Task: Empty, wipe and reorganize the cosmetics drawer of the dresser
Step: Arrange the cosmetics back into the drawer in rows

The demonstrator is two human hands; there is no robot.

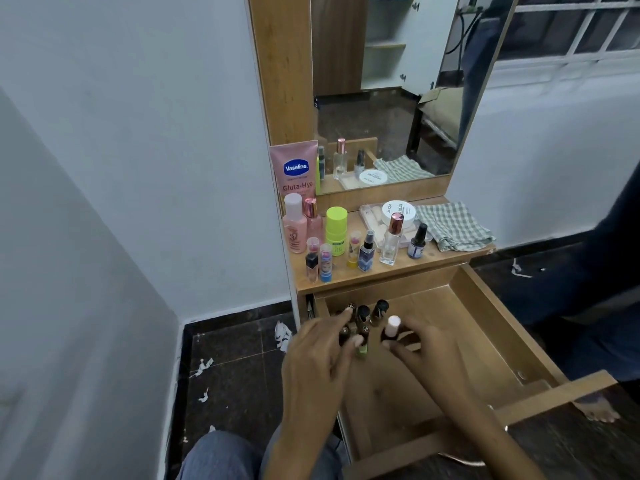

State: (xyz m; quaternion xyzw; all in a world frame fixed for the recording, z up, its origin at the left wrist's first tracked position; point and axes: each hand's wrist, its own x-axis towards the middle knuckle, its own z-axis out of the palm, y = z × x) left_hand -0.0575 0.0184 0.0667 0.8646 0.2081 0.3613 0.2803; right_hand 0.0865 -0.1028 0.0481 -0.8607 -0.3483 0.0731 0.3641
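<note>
The wooden drawer (485,327) is pulled out below the dresser top (374,271). Several small nail polish bottles (370,311) stand in its back left corner. My left hand (318,355) reaches over that cluster, and its fingers touch a green bottle (362,351) and the dark-capped ones beside it. My right hand (426,348) pinches a dark bottle with a pale pink cap (393,325), just right of the cluster. The rest of the drawer floor is bare wood.
On the dresser top stand a Vaseline tube (294,168), pink bottles (296,223), a neon green stick (336,230), lip balms, a perfume bottle (393,239), a white jar (398,211) and a checked cloth (453,225). Another person's bare foot (597,410) is at right. Paper scraps litter the dark floor.
</note>
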